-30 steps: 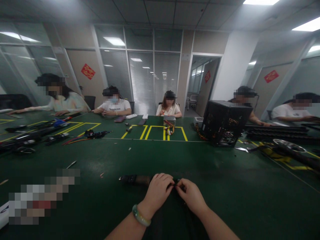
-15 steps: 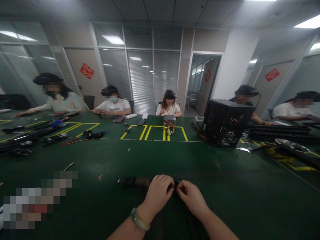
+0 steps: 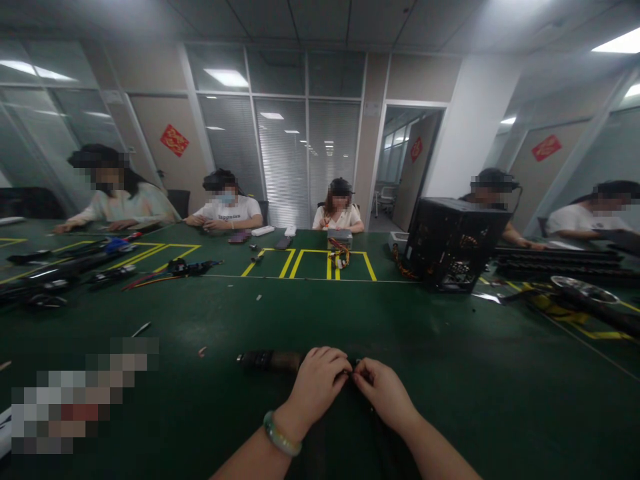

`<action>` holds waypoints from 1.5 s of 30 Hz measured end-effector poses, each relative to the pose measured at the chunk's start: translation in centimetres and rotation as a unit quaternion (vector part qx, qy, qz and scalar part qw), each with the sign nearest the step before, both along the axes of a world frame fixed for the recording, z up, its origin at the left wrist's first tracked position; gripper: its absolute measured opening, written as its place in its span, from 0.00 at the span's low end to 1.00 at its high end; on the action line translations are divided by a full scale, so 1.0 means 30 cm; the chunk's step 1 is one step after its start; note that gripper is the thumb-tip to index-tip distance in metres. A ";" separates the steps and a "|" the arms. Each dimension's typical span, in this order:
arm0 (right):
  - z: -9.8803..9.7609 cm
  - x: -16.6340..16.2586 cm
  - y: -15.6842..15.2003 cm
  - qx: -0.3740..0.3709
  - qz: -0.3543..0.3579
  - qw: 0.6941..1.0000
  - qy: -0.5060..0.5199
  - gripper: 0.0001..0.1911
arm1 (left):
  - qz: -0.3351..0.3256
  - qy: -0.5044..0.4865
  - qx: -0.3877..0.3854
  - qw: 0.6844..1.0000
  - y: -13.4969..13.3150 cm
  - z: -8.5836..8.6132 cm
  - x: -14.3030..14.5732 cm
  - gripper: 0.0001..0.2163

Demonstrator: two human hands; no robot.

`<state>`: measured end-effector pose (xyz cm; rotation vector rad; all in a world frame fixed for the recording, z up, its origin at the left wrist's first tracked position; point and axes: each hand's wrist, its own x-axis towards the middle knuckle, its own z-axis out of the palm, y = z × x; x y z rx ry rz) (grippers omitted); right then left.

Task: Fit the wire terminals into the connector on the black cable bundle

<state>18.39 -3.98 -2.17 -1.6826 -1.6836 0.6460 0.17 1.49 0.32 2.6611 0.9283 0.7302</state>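
A dark, tube-shaped piece (image 3: 283, 361) with a bright metal tip lies crosswise on the green table in front of me. My left hand (image 3: 321, 379), with a jade-coloured bangle at the wrist, is bent over its right part, fingers closed around it. Close beside it, my right hand (image 3: 383, 392) has thumb and forefinger pinched together. Both sets of fingertips nearly meet over a small dark spot; what the right fingers hold there is too small and hidden to name. Below the hands, dark strips run toward me, hard to make out against the table.
A black computer case (image 3: 455, 243) stands at the back right, near a power supply with cables (image 3: 340, 243). Black parts (image 3: 65, 267) lie on the left, and a thin rod (image 3: 142, 329) lies nearer. Several people sit around the far side.
Both hands stay over the same spot on the dark piece; only the fingertips have shifted slightly. The view has moved a little.
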 end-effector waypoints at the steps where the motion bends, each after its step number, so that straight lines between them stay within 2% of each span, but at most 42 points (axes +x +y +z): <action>1: 0.002 0.000 -0.001 0.001 0.002 1.000 -0.002 0.06 | -0.001 -0.001 0.000 1.000 0.000 -0.001 0.000 0.06; 10: 0.026 -0.014 -0.018 -0.004 0.000 1.000 -0.004 0.04 | 0.003 -0.005 0.011 1.000 -0.006 -0.008 0.001 0.05; 27: 0.008 -0.012 -0.030 0.013 -0.017 1.000 0.002 0.05 | 0.004 -0.003 0.019 1.000 -0.022 0.004 -0.006 0.04; 38: -0.016 -0.008 -0.005 0.016 -0.025 0.999 0.014 0.05 | 0.014 -0.004 0.008 1.000 -0.005 -0.010 0.007 0.05; 45: 0.003 -0.006 -0.014 0.000 -0.023 0.999 0.035 0.07 | 0.016 0.008 0.007 1.000 -0.001 -0.006 0.008 0.05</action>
